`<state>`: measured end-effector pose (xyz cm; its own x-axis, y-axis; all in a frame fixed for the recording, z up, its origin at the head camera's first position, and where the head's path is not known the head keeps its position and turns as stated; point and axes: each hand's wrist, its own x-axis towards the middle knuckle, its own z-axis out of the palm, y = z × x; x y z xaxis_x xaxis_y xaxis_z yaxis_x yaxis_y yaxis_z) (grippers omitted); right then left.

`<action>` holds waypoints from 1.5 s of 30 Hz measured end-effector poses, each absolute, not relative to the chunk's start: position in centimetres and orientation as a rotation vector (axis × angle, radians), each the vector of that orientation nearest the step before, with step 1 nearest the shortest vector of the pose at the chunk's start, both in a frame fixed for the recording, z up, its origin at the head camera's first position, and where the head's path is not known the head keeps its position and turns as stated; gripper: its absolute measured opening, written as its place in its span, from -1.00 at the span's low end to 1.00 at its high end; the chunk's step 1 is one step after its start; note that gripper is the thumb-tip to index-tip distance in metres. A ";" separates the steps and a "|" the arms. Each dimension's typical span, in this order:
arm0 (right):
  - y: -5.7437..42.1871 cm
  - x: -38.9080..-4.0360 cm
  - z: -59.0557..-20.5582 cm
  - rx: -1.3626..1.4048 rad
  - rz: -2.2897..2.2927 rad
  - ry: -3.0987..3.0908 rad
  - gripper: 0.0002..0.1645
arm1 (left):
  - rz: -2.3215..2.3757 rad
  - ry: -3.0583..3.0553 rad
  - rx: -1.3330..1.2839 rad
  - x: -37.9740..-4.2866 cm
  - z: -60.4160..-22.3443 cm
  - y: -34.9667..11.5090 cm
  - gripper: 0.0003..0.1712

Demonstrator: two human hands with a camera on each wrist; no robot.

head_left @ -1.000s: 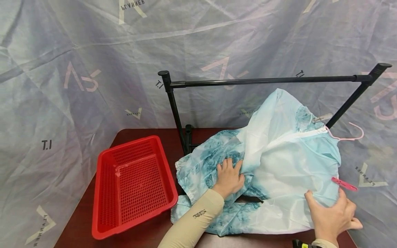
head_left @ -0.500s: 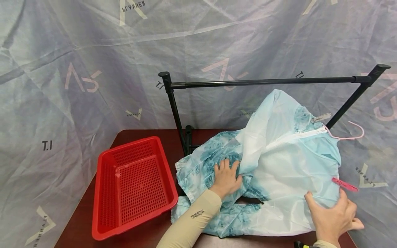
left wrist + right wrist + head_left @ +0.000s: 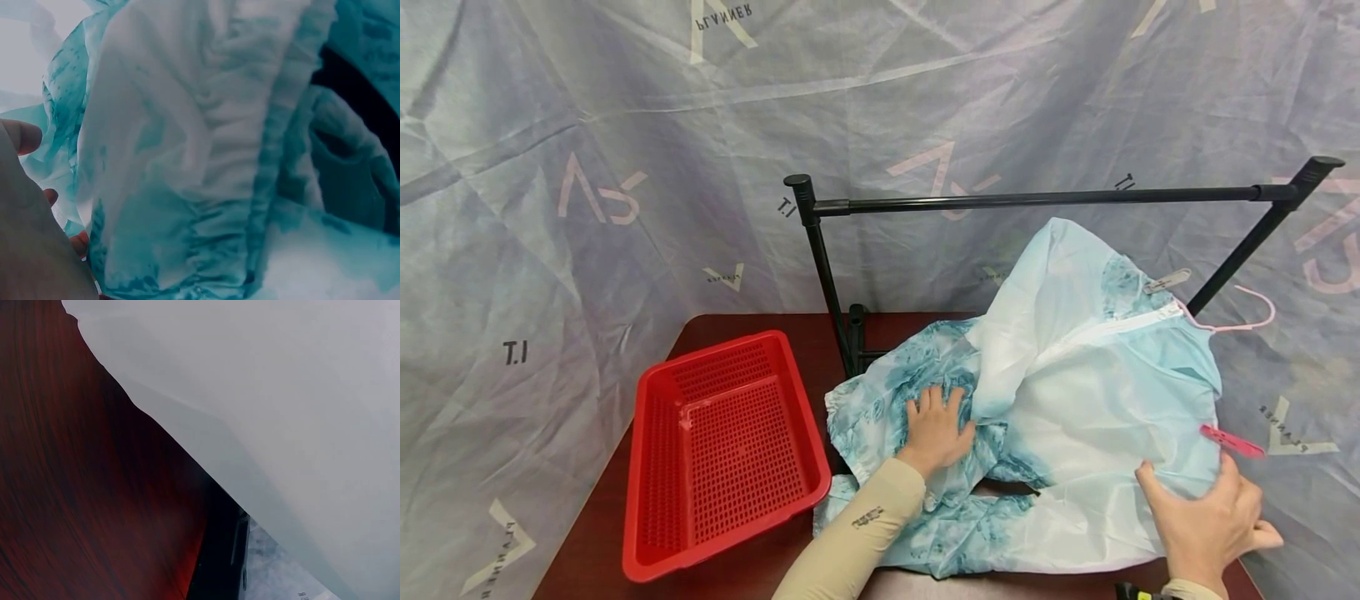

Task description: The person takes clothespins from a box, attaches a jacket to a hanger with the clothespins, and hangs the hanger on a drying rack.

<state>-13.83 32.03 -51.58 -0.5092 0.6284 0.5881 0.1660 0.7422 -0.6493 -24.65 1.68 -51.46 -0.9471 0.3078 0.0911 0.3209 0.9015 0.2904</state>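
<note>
A thin blue-and-white zip jacket [image 3: 1090, 417] lies spread over the table, with a pink hanger [image 3: 1243, 325] at its collar end. One pale clothespin [image 3: 1168, 281] and one pink clothespin [image 3: 1232, 442] sit at its shoulders. My left hand [image 3: 934, 433] rests on the darker patterned sleeve with fingers spread. In the left wrist view a gathered elastic cuff [image 3: 231, 187] shows beside that hand. My right hand [image 3: 1206, 525] is at the jacket's near right edge, thumb over the fabric and index finger just below the pink clothespin. The right wrist view shows pale fabric [image 3: 281, 412] but no fingers.
A red plastic basket [image 3: 730, 458] stands on the left of the dark red-brown table [image 3: 591, 542]. Behind the jacket rises a black rack [image 3: 1037, 200] with a crossbar. A grey printed cloth [image 3: 625, 150] hangs around the back and sides.
My left hand has slid left and slightly nearer along the sleeve. The collar end, hanger and pale clothespin have shifted a little left, while my right hand has stayed almost in place.
</note>
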 end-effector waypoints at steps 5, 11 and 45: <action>32.2 -14.0 -51.5 -0.564 0.634 -2.072 0.11 | -0.508 -3.027 -0.465 -24.9 -51.7 1.2 -0.40; 32.4 -14.0 -51.4 -0.499 0.594 -2.089 0.13 | -0.546 -2.992 -0.457 -25.1 -52.0 0.4 -0.39; 32.0 -14.4 -50.6 -0.309 0.397 -2.130 0.21 | -0.736 -2.863 -0.178 -26.4 -50.8 -4.2 -0.30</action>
